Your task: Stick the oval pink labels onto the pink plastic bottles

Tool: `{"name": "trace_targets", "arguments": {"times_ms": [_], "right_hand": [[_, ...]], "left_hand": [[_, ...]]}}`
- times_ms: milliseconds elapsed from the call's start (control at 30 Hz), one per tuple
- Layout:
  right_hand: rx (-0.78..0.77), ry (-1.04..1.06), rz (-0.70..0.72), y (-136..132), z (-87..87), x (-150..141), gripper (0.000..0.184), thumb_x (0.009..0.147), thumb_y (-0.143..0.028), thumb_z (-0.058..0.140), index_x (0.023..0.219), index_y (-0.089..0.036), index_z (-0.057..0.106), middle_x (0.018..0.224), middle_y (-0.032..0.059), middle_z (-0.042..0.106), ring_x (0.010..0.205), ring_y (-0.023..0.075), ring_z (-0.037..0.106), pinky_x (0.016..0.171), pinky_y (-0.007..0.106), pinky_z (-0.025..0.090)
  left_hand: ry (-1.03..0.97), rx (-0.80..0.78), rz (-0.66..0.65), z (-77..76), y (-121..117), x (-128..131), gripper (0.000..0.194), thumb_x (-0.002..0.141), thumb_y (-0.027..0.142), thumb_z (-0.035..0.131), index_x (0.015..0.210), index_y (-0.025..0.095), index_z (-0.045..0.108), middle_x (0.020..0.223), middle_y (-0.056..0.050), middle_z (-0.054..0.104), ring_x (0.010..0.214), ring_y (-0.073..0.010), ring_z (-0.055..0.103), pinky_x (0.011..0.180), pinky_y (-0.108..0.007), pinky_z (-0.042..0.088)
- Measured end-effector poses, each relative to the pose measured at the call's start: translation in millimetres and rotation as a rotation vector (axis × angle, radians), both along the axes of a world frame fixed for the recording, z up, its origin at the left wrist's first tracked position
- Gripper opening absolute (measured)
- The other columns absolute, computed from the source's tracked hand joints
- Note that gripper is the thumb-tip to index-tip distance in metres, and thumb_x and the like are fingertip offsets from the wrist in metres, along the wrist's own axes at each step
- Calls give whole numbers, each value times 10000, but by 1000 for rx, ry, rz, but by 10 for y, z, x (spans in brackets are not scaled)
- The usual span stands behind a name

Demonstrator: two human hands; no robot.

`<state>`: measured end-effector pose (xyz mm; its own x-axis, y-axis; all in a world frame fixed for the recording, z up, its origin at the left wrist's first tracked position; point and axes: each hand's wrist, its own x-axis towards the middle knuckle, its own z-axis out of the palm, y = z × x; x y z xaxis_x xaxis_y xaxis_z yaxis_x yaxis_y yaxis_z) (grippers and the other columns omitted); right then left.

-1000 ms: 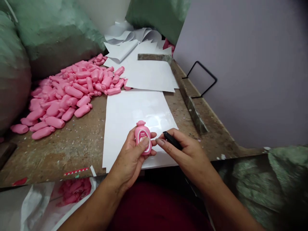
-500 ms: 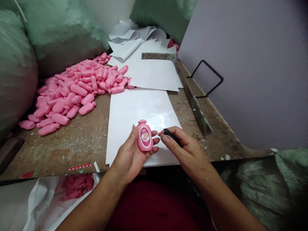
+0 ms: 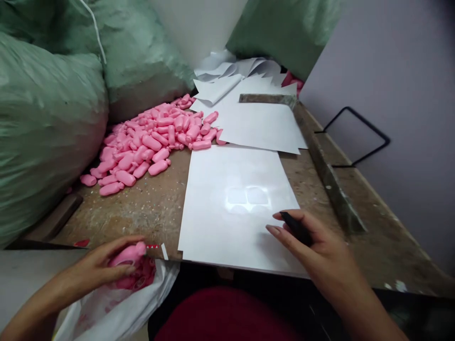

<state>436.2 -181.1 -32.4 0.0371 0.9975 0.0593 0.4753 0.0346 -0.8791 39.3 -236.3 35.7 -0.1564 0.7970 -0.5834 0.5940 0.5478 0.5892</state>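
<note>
At the lower left, my left hand [image 3: 103, 263] has its fingers around a small pink bottle [image 3: 130, 255], over the mouth of a white bag [image 3: 117, 312]. More pink bottles with labels show inside that bag. My right hand [image 3: 320, 251] is closed on a slim black tool [image 3: 295, 228], whose tip points up and left; its exact kind is hard to make out. Beneath and left of the right hand lies a glossy white sheet [image 3: 220, 227] with shiny rounded outlines near its middle.
A heap of pink bottles [image 3: 152, 142] lies on the worn wooden table [image 3: 159, 203]. Large green sacks [image 3: 53, 132] stand behind and left. More white sheets [image 3: 263, 123] lie at the back under a metal bar [image 3: 266, 98]. A black wire handle [image 3: 369, 123] rises at the right.
My left hand has carried the labelled pink bottle from in front of me down left to the white bag. My right hand keeps the black tool. The view has shifted left.
</note>
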Motion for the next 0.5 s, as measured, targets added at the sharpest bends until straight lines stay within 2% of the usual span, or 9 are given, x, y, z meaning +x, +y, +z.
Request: {"name": "trace_targets", "arguments": {"times_ms": [33,100,200,300,400,500], "right_hand": [[42,-63,40,-27,-30,13,266,841,-481,659,952,-242,690,838,36,712,737,218,676,645,310,524],[147,-210,184,-117,-79,19,279,893,-451,617,1076,-259,699,963,59,729,793,226,697,671,322,544],[317,-493,385,-272,-143,-2,302,961,-392,522,1193,-291,686,1178,88,708,771,223,700,660,347,556],[448,-706,420,-355,-214,-20,299,992,-307,454,1155,-272,702,1183,97,720,608,190,632,592,344,521],[546,-718,414,-367,-274,-29,288,993,-245,454,1102,-249,720,1114,86,754,568,173,591,581,328,473],[561,-652,440,-383,-253,-14,268,952,-166,489,1050,-241,726,1084,66,775,584,166,597,601,323,447]], "left_hand": [[91,19,2,20,-39,-103,652,601,569,828,1180,286,726,1329,-71,672,1301,-366,547,1144,-500,367],[158,94,3,13,-23,-116,707,605,601,804,1220,265,708,1337,-89,666,1305,-368,546,1151,-514,356],[77,221,-20,-77,169,176,682,703,619,715,1244,207,681,1257,-127,697,1179,-338,631,1028,-476,488],[-24,286,-46,-183,395,476,598,756,577,670,1187,163,693,1168,-137,718,1055,-307,668,899,-427,545],[-57,360,-41,-257,511,592,511,788,516,657,1152,161,704,1100,-121,732,999,-280,674,867,-397,535],[-98,428,-15,-288,509,622,456,787,494,665,1105,173,722,1058,-101,745,953,-258,683,856,-375,531]]}}
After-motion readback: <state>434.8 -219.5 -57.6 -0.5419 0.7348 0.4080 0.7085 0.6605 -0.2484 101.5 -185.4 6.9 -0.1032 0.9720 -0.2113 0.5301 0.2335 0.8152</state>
